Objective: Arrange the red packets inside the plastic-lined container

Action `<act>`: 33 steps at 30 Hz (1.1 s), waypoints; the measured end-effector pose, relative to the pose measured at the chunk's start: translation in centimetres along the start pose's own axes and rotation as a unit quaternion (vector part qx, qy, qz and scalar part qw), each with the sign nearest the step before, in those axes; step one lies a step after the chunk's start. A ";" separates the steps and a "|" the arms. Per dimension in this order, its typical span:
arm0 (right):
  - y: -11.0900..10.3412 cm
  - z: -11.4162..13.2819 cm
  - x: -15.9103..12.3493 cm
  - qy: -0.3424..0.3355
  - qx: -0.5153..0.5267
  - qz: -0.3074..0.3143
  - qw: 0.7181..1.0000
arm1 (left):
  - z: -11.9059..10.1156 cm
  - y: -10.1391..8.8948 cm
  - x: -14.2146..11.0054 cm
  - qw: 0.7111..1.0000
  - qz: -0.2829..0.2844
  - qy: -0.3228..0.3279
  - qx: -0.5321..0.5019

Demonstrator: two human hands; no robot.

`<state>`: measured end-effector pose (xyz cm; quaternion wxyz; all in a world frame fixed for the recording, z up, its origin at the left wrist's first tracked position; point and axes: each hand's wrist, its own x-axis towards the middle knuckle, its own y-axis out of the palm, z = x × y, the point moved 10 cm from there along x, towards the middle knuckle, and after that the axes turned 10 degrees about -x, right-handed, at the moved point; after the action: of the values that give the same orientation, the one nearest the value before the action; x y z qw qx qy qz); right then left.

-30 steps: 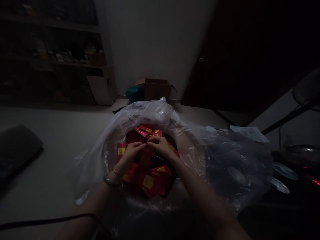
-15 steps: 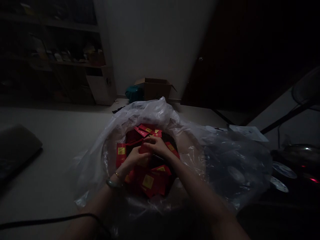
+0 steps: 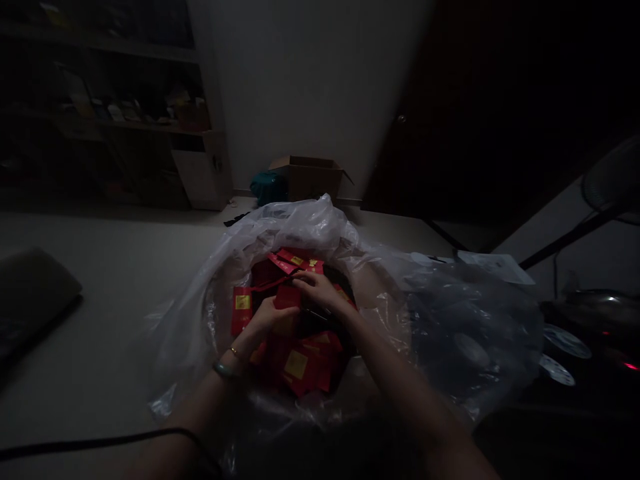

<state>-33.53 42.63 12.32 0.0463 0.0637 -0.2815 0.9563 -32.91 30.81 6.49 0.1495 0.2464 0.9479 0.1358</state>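
In the head view a red packet [image 3: 288, 298] with a yellow patch is upright in my left hand [image 3: 269, 316], thumb across its near side. My right hand [image 3: 319, 289] hovers just to the right of the packet's top, fingers bent together; what they hold, if anything, is hidden. Under the right palm shows a thin shiny strip [image 3: 319, 315], its kind too dark to tell. More red packets [image 3: 297, 364] lie around both hands on dark contents, inside a large container lined with a clear plastic bag [image 3: 320, 223].
Plastic sheeting [image 3: 450, 320] spreads to the right, near patterned dishes [image 3: 565, 340] and a small red light [image 3: 630, 365]. An open cardboard box [image 3: 315, 179] and a teal object [image 3: 269, 188] stand by the wall. A black cable [image 3: 100, 441] crosses the lower left.
My right hand has drawn slightly right, away from the packet's top, which now shows more. My left hand has shifted slightly left with the packet.
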 end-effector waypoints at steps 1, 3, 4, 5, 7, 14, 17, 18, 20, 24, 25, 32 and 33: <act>0.6 0.4 -0.3 -0.009 -0.002 0.025 1.000 | 0.1 0.1 -0.1 1.000 0.002 -0.006 -0.006; 1.2 0.9 -0.6 -0.014 -0.024 0.050 0.998 | 0.4 0.4 -0.3 1.000 0.008 -0.022 -0.010; 1.2 0.9 -0.6 -0.011 -0.036 0.049 0.998 | 0.5 0.7 -0.4 0.999 0.014 -0.031 -0.011; 1.1 0.8 -0.6 -0.006 -0.045 0.045 0.998 | 0.7 0.9 -0.5 0.999 0.019 -0.040 -0.013; 0.3 0.1 -0.4 0.010 -0.058 0.025 0.998 | 1.0 1.2 -0.7 0.998 0.023 -0.054 -0.018; -1.4 -6.1 -4.3 0.114 -0.419 0.089 0.896 | 1.5 0.8 -0.6 0.998 0.008 -0.056 -0.036; -1.1 -8.0 -6.5 0.156 -0.489 0.131 0.848 | 1.3 0.9 -0.7 0.998 0.007 -0.054 -0.037; -1.0 -7.9 -6.7 0.152 -0.493 0.132 0.846 | 1.3 1.0 -0.7 0.998 0.010 -0.055 -0.035; -0.9 -7.3 -6.8 0.137 -0.499 0.120 0.847 | 1.4 1.1 -0.8 0.998 0.014 -0.059 -0.031; -0.3 -6.9 -6.8 0.120 -0.511 0.130 0.841 | 1.8 0.9 -0.5 0.997 0.005 -0.065 -0.045; -0.3 -7.1 -6.8 0.120 -0.514 0.125 0.840 | 2.0 0.7 -0.4 0.997 0.003 -0.066 -0.049; -0.8 -10.7 -6.8 0.170 -0.471 0.086 0.861 | 2.5 0.6 -0.1 0.997 0.011 -0.061 -0.055; -0.8 -11.0 -6.8 0.173 -0.458 0.092 0.867 | 2.7 0.5 0.0 0.996 0.006 -0.065 -0.057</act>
<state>-27.77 48.90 2.55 0.0298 -0.1577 -0.6803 0.7152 -31.76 31.66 4.21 0.2235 0.2512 0.9255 0.1743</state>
